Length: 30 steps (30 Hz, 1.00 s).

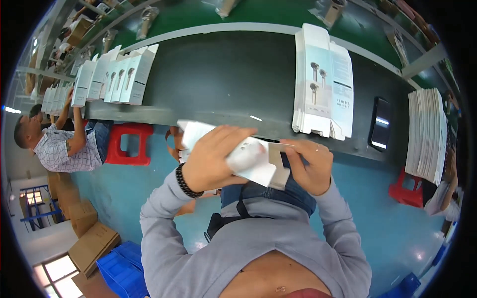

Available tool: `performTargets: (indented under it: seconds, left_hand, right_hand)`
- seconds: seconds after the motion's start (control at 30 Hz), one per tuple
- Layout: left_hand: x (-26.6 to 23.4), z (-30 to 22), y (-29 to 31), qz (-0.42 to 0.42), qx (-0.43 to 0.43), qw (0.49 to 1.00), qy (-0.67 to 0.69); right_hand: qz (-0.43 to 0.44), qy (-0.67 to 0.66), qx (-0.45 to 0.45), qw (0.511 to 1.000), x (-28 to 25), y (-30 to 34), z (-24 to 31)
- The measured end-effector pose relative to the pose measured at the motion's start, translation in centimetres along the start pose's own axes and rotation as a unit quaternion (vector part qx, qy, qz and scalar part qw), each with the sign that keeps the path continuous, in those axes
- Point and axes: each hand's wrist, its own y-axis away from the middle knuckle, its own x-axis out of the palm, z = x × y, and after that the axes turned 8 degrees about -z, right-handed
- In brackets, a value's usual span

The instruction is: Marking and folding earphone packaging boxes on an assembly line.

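Observation:
My left hand (211, 156) is wrapped around a white printed carton (256, 166), which lies tilted across my lap just off the table's near edge. Part of the carton is smeared by motion. At the carton's open right end, my right hand (313, 166) pinches a flap between thumb and fingers. Beyond that hand, a stack of flattened printed cartons (323, 84) lies on the dark table (223, 74). Pictures of small gadgets are printed on the top one. Several erected cartons (124, 77) stand in rows at the table's left.
To the right lie a black phone (380, 124) and a tall pile of folded cartons (425, 136). A person (69, 134) sits at the left beside a red stool (130, 144). Bagged items (147, 22) rest on the green surface beyond. Brown boxes and a blue crate (121, 270) stand lower left.

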Motion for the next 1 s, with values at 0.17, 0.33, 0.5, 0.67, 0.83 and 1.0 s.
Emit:
performTargets:
  seconds: [0.17, 0.33, 0.5, 0.67, 0.83, 1.0]
  left_hand:
    - [-0.3, -1.2, 0.4, -0.077, -0.211, 0.973, 0.061]
    - [2.2, -2.4, -1.0, -0.248, -0.321, 0.869, 0.284]
    - [4.5, -0.5, 1.6, -0.216, -0.388, 0.739, 0.507]
    - [10.3, 0.7, 2.8, -0.296, -0.121, 0.643, 0.696]
    - [6.6, 0.3, 2.5, -0.165, -0.273, 0.764, 0.56]
    - [6.2, 0.4, 4.1, -0.083, -0.247, 0.939, 0.222]
  right_hand:
    - [-0.078, -0.336, 0.219, 0.913, 0.5, 1.6, -0.9]
    - [-0.062, -0.153, 0.261, 0.951, 4.6, 4.7, 0.2]
    - [-0.05, -0.233, 0.314, 0.919, 3.5, 4.0, -1.1]
    - [0.022, -0.311, 0.331, 0.891, 4.4, 3.6, -1.7]
    - [-0.038, -0.173, 0.219, 0.959, 4.4, 4.1, -2.6]
    - [-0.033, -0.385, 0.204, 0.899, 6.5, 5.2, -0.8]
